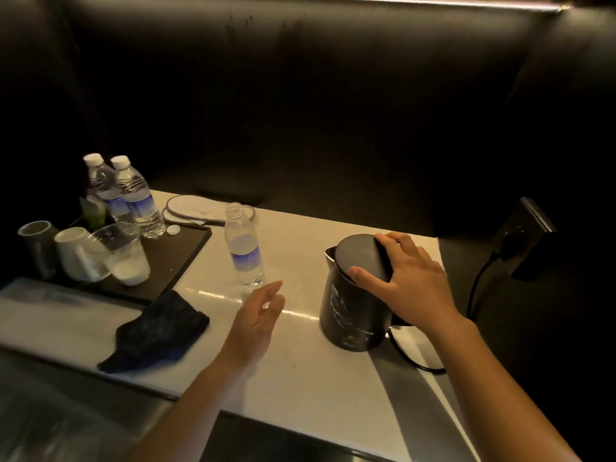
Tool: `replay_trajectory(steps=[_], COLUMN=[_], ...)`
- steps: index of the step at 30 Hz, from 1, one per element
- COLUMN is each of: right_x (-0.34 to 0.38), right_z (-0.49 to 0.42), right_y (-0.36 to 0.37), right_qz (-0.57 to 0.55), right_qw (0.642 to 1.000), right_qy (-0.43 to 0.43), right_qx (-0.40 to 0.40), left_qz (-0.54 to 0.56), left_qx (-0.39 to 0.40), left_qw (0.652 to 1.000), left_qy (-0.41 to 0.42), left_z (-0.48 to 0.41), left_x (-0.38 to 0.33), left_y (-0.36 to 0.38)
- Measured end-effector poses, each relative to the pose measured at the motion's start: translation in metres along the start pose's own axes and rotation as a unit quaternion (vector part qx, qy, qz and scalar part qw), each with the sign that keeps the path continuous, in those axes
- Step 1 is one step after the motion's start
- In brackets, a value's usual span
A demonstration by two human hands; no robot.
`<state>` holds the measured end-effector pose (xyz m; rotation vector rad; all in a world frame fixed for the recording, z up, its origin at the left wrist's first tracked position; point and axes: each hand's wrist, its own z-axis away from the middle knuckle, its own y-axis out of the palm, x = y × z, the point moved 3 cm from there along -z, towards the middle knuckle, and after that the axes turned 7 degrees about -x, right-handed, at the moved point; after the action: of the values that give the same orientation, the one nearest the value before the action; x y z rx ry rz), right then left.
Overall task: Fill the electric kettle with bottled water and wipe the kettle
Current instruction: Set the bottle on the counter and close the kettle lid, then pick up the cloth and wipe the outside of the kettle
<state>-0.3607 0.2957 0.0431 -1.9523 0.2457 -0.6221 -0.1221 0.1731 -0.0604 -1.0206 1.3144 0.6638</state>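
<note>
A black electric kettle stands on the white counter at the right, spout to the left. My right hand rests on its lid, thumb and fingers spread over it. An uncapped plastic water bottle stands upright left of the kettle; whether it holds water I cannot tell. My left hand hovers open just in front of the bottle, apart from it. A dark folded cloth lies on the counter to the left. The bottle's white cap lies on the black tray.
A black tray at the left holds two capped water bottles, cups and a clear plastic glass. White oval coasters lie behind. The kettle's cord runs right to a wall socket.
</note>
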Motion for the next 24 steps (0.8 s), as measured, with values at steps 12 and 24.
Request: replay_trajectory(steps=[12,24], right_x=[-0.005,0.011], right_z=[-0.005,0.010], right_y=[-0.001,-0.002], right_qz=[-0.096,-0.075], right_qw=[0.995,0.990], right_qy=[0.037,0.112], right_qx=[0.013,-0.033], left_qz=[-0.509,-0.534], left_qx=[-0.104,-0.001], left_qw=[0.855,0.845], left_qy=[-0.001,0.017], left_z=[-0.003,-0.005], left_x=[0.072,0.098], left_y=[-0.156,-0.159])
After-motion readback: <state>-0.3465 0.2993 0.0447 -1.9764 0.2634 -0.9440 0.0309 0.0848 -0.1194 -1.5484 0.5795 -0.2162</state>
